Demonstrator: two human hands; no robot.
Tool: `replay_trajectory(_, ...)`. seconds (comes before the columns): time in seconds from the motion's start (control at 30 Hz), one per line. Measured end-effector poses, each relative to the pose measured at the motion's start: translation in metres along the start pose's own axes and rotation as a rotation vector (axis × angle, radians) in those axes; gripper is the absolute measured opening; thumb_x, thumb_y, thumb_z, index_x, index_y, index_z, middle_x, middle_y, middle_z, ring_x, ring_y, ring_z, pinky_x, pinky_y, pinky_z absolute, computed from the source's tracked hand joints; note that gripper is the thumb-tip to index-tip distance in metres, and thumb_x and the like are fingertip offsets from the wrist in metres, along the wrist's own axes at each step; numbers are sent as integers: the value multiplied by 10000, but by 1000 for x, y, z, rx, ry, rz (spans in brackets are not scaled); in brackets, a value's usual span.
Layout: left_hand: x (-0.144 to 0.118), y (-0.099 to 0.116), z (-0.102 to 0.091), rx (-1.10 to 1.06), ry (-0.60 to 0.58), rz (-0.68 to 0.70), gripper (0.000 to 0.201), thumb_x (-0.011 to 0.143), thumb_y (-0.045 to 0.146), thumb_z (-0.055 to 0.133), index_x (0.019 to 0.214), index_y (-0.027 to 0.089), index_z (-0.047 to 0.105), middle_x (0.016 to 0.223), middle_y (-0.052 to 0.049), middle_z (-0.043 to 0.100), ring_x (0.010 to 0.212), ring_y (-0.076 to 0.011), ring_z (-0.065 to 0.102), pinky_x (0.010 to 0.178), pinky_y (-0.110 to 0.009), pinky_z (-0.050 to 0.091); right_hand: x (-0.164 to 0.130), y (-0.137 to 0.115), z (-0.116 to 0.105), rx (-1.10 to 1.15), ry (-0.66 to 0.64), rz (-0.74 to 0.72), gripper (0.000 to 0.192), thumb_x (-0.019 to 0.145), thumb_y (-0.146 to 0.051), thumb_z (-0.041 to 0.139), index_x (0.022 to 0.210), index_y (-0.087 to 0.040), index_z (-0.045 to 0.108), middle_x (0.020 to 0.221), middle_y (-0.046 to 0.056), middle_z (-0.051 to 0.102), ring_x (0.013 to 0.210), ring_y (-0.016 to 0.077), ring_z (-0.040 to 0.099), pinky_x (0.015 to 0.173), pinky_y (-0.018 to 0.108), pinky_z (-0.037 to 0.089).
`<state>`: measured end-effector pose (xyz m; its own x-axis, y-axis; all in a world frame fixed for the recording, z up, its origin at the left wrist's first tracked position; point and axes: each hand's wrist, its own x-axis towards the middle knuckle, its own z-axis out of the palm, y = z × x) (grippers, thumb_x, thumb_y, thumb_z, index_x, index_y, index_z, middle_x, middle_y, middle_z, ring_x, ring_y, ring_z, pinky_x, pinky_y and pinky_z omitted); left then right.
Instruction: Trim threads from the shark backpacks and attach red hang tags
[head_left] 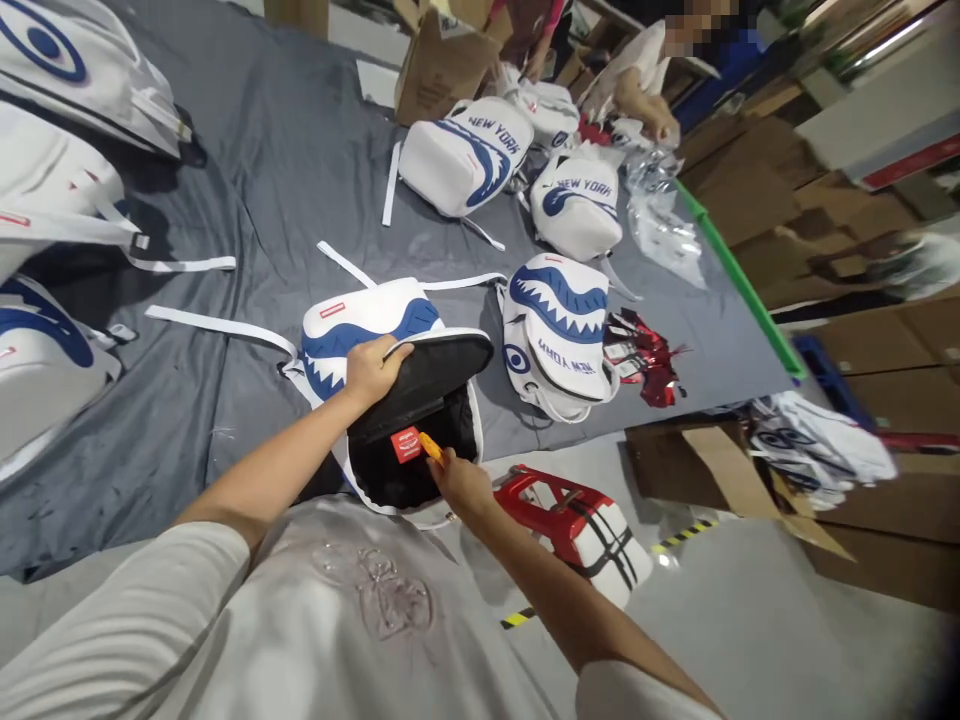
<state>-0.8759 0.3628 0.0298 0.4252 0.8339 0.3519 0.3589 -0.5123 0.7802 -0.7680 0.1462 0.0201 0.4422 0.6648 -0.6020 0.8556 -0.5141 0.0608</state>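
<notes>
An unzipped white and blue backpack with a shark-tooth pattern lies on the grey cloth directly before me. My left hand is closed on the edge of its top flap, holding it up so that the black lining shows. Inside the opening, a red label is visible against the lining. My right hand grips a small orange tool, whose tip is beside the label; whether it touches cannot be made out. Fingers partly hide the tool, so its exact kind is unclear.
Another "New York" backpack stands to the right, near red foil tags. More backpacks lie at left and at the back. A red and white stool is on the floor beside an open carton. Co-workers handle items at the far end.
</notes>
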Motion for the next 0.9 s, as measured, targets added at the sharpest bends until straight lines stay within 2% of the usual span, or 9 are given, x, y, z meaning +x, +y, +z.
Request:
replay_trajectory(0.1,-8,14,-1,-22,-38,90,463,971,488,416,647,193,564,593,-15,563,578,-135,523,612,-261,347,30,-8,10,2,110,-97,428,969,-426,481,1208,-76,539,1086,233,642,1029,311,612,946,420,370)
replay_trajectory(0.2,-17,24,-1,-36,-52,198,481,968,513,418,645,189,566,593,-16,563,567,-128,514,594,-259,345,59,-20,23,50,167,-203,402,916,-386,592,1197,-102,551,1135,197,628,1084,287,568,996,374,313)
replay_trajectory(0.3,-17,21,-6,-15,16,175,491,968,509,425,611,188,528,561,2,512,534,-114,463,573,-259,324,79,-27,36,126,218,-152,348,951,-364,539,1171,-96,549,1079,173,648,1021,246,589,909,314,356)
replay_trajectory(0.37,-11,14,-13,23,100,134,507,968,506,425,577,190,484,534,17,454,513,-106,414,559,-262,300,84,-28,45,184,250,-31,371,1020,-327,366,1221,-47,505,1013,187,660,914,227,617,788,292,388)
replay_trajectory(0.43,-5,7,-21,66,147,134,516,965,518,427,570,189,473,525,25,425,508,-103,392,555,-263,288,84,-28,52,238,276,82,461,1045,-266,156,1278,2,450,961,198,669,816,219,628,673,281,383)
replay_trajectory(0.5,2,5,-24,84,149,182,517,962,533,425,588,184,500,530,26,436,509,-102,401,551,-259,290,80,-29,59,281,296,109,505,1044,-267,92,1299,-10,445,949,184,679,790,216,637,629,274,373)
replay_trajectory(0.67,11,18,-11,35,119,362,497,968,508,443,618,174,557,539,15,505,507,-101,453,550,-247,316,65,-28,66,317,317,-57,400,974,-477,478,1169,-144,582,968,117,704,877,210,661,720,245,393)
replay_trajectory(0.8,16,28,-1,20,83,451,484,974,494,447,638,173,583,550,5,550,509,-102,489,547,-242,331,57,-27,64,313,328,-14,432,1029,-416,320,1220,-106,553,950,146,711,822,229,678,688,268,397)
replay_trajectory(0.9,22,31,0,52,49,491,510,972,520,432,629,174,584,549,-4,560,511,-110,502,548,-251,331,50,-29,59,308,295,-114,420,984,-490,441,1234,-175,565,957,97,724,872,223,687,718,252,407)
